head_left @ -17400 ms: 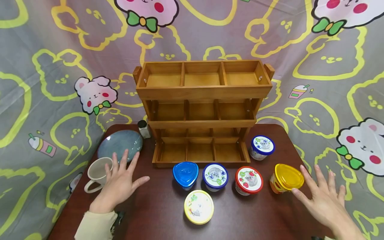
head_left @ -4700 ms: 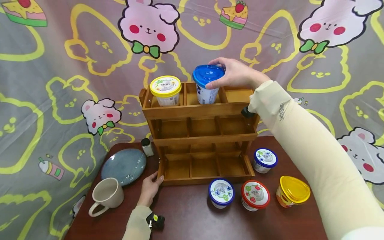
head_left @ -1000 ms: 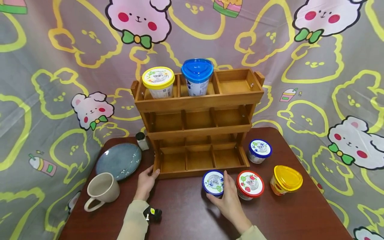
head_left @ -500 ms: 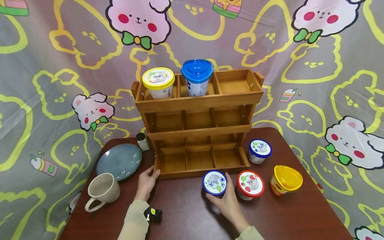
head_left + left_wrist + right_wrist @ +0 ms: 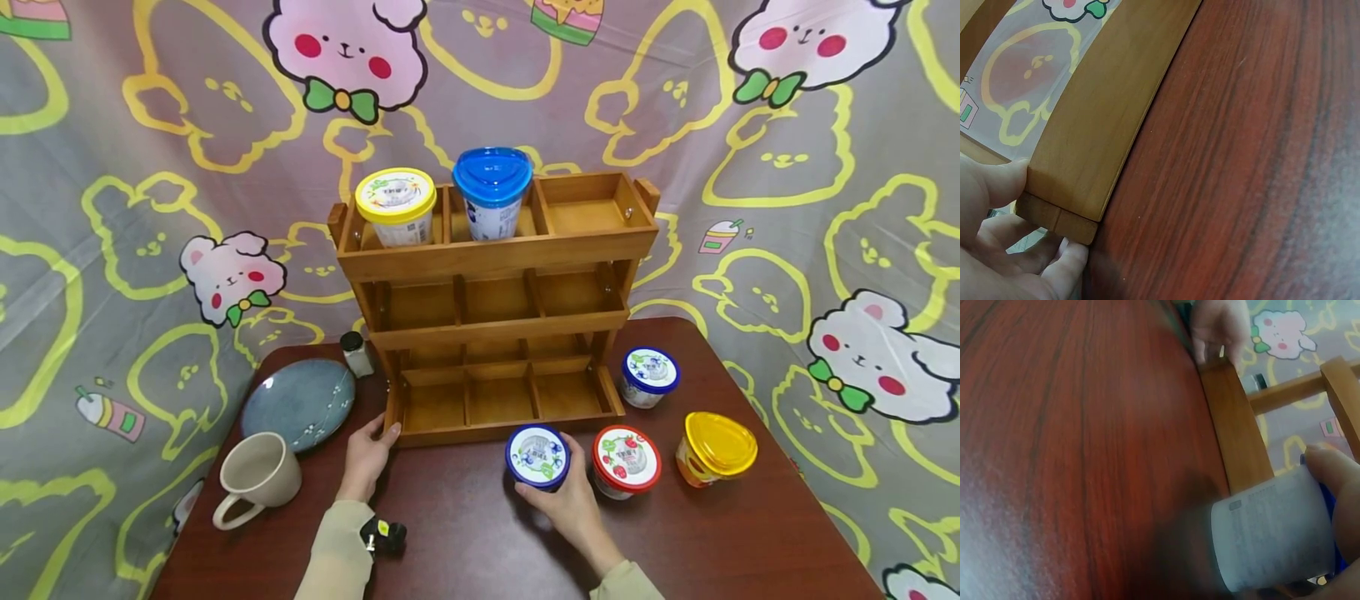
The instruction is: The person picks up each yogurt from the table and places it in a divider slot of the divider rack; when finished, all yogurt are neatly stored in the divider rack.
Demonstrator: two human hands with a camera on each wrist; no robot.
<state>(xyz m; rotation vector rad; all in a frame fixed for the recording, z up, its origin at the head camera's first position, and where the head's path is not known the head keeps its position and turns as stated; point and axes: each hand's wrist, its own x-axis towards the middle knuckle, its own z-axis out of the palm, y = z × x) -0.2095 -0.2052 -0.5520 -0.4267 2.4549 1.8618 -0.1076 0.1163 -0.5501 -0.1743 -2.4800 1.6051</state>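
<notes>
Head view first: the right hand has the round blue-lidded cup pinched between thumb and fingers, lid up, just in front of the wooden shelf, which rises at eleven o'clock. Taking that cup as our clock's centre, over at nine the left hand grips the shelf's bottom corner! At three, close by, the red-lidded cup; further out that way, the yellow triangular-lidded cup. Two o'clock brings another blue-lidded cup. Up on the top tier, a yellow-lidded cup fills the left compartment, a blue triangular-lidded cup the middle. Out to nine again, the mug, with the plate just above and a black-capped shaker at ten.

Left wrist now: at eight o'clock in frame, thumb and fingers clasp the board's end, dark table at three.

Right wrist: the held cup sits at four o'clock, tilted in this view, thumb at its lid; whether its base touches the table, I can't tell. Left hand at one!
</notes>
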